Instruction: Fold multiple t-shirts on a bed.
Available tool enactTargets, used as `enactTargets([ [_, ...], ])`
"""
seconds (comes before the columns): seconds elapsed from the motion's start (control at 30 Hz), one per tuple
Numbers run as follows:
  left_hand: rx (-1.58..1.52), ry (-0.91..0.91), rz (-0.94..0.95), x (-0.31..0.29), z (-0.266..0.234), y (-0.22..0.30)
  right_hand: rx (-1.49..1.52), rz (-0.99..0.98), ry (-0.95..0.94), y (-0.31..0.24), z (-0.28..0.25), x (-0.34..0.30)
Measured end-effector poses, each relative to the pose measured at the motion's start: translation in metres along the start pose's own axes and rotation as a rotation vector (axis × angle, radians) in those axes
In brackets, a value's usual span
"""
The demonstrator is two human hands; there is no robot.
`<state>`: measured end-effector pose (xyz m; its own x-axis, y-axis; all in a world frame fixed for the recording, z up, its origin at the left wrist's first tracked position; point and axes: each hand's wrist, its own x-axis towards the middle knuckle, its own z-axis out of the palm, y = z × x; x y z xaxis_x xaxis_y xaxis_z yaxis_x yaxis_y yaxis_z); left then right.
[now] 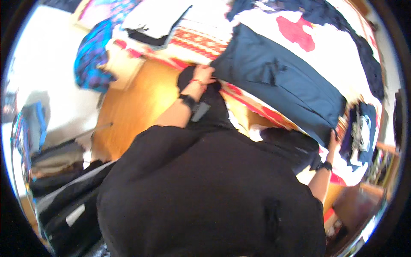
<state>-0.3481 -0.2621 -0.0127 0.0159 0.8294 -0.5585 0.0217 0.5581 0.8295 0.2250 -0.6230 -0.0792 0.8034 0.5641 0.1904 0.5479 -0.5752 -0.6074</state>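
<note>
A long dark blue-grey folded garment [282,79], which looks like trousers, lies slantwise across the bed in front of me. At its left end, my left hand [204,75] has its fingers closed on the edge. Lower right, my right hand [333,141] pinches the near corner at the other end; its fingertips are partly hidden. Just beyond the garment a white cloth with a red print [297,32] is spread out. To the right of my right hand sits a pile of folded dark and grey clothes [361,132].
Folded white and black clothes [154,21] rest on the patterned bedspread [199,40]. A blue-purple plaid cloth [94,60] hangs over a cardboard box [124,68] at the left. Dark clothes [68,188] hang lower left above the wooden floor [137,100].
</note>
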Motion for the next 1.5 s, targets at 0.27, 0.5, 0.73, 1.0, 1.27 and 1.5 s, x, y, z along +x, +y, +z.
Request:
enactTargets([
  [0.27, 0.857, 0.046, 1.138, -0.029, 0.076, 0.023, 0.365, 0.383, -0.16, -0.082, -0.036, -0.01],
  [0.5, 0.957, -0.242, 1.431, -0.053, 0.162, 0.034, 0.397, 0.586, -0.031, -0.057, -0.013, 0.014],
  [0.73, 1.555, -0.382, 1.274, -0.023, 0.155, -0.02, 0.429, 0.444, 0.051, -0.062, -0.007, 0.036],
  [1.0, 1.559, -0.447, 1.189, -0.034, 0.152, -0.015, 0.191, 0.588, 0.053, -0.058, 0.031, 0.088],
  [1.27, 1.523, -0.507, 1.124, -0.036, 0.13, -0.009, 0.002, 0.389, 0.096, -0.058, -0.008, 0.096],
  [1.5, 1.371, -0.476, 1.207, -0.033, 0.129, -0.015, -0.134, 0.426, -0.045, -0.069, -0.007, 0.091],
])
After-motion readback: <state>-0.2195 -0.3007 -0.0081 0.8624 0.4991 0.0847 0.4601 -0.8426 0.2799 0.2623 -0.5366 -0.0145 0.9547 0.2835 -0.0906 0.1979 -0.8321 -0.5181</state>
